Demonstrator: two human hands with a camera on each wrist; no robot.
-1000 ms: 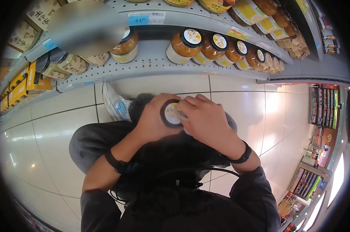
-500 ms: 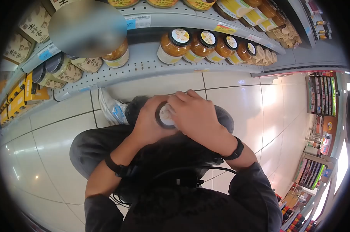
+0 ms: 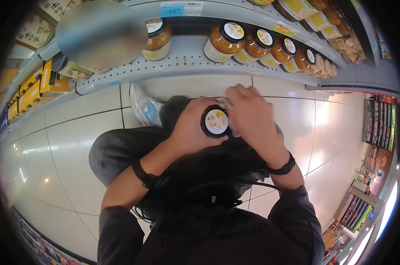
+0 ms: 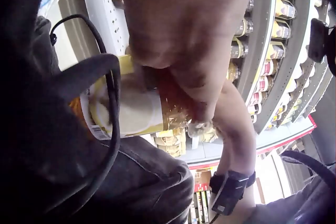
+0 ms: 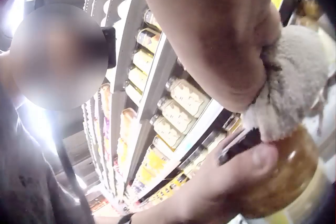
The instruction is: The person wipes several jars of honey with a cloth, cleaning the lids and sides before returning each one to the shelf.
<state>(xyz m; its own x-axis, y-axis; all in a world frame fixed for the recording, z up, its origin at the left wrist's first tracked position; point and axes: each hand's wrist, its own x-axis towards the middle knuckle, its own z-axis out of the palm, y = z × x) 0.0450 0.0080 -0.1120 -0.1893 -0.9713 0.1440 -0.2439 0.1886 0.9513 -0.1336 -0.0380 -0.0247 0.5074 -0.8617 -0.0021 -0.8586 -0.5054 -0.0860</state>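
In the head view my left hand (image 3: 191,126) grips a glass jar (image 3: 216,122) around its side, with the black-rimmed, white-labelled lid facing up. Amber contents and a pale yellow label show on the jar (image 4: 136,106) in the left wrist view. My right hand (image 3: 254,114) holds a greyish-white cloth (image 5: 296,74), bunched under its curled fingers. That cloth presses against the jar's shoulder, just beside the lid. The left thumb lies along the glass below the lid in the right wrist view.
Ahead is a perforated shelf (image 3: 182,66) with a row of similar jars (image 3: 224,42) and a gap in it. Yellow boxes (image 3: 54,84) stand at its left end. A white shoe (image 3: 142,106) is on the tiled floor (image 3: 72,154). A black cable (image 4: 113,103) hangs near the left hand.
The right hand and cloth, over the lid half a second ago, have moved off it to the jar's right side, so the lid's label shows fully. The left hand keeps its hold.
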